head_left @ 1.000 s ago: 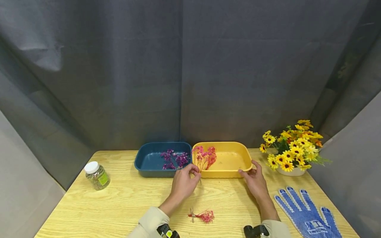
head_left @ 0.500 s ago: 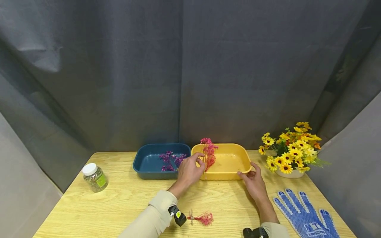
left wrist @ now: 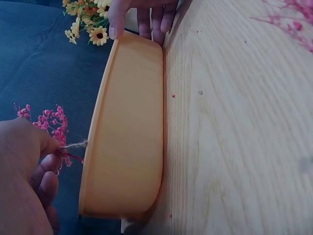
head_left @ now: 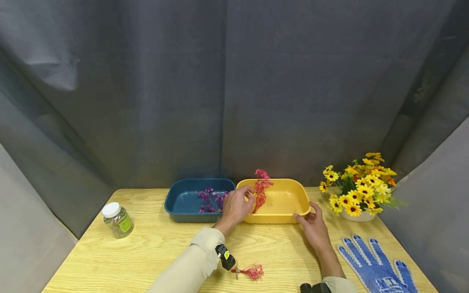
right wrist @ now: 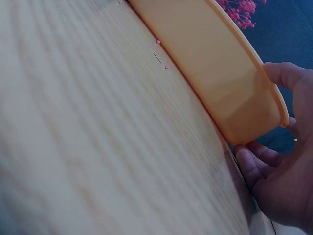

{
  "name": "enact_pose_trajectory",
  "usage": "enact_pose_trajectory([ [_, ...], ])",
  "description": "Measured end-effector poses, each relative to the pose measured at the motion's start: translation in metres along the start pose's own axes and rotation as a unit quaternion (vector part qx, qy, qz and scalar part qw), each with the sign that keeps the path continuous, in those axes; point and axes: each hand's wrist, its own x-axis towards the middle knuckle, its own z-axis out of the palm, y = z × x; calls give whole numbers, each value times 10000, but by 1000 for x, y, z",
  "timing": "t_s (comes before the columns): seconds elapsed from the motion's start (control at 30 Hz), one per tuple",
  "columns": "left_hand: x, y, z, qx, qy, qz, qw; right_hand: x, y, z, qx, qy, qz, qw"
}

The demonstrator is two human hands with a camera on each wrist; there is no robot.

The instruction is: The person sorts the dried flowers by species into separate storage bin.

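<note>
My left hand point(head_left: 237, 206) is over the left part of the yellow tray point(head_left: 278, 219). Its thumb and finger pinch a small bunch of pink dried flowers point(left wrist: 55, 122); a bit of twine sticks out at the stems in the left wrist view. Pink and red dried flowers point(head_left: 261, 191) show beside the fingers in the head view; whether some of these lie in the tray, I cannot tell. My right hand point(head_left: 316, 230) holds the tray's front right corner, thumb on the rim and fingers against the outside. Another tied pink bunch point(head_left: 253, 271) lies on the table near the left wrist.
Left of the yellow tray stands a blue tray point(head_left: 190, 218) with purple dried flowers point(head_left: 207, 198). A white-lidded jar point(head_left: 118, 221) is at the left. Potted yellow flowers point(head_left: 360, 187) and a blue-and-white glove point(head_left: 379, 264) are at the right. A dark curtain point(head_left: 220, 89) hangs behind.
My left hand has moved forward and slightly right, carrying the pink bunch from the yellow tray's front edge to over its inside. The right hand stays on the corner.
</note>
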Motion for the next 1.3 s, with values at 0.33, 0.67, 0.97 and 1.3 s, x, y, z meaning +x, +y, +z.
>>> enact_pose_trajectory([
  [0.33, -3, 3, 10, -75, -359, -28, 9993, 2, 2, 0, -13, 6, -44, 10000],
  [0.67, -27, -1, 0, -589, -198, 224, 9978, 2, 1, 0, 17, 0, -52, 10000],
  [0.97, -57, -8, -7, -999, -224, 508, 9934, 2, 5, 1, 71, 30, -61, 10000],
  [1.3, -82, -13, -12, -1199, -400, 423, 9911, 2, 3, 1, -62, 18, -62, 10000],
])
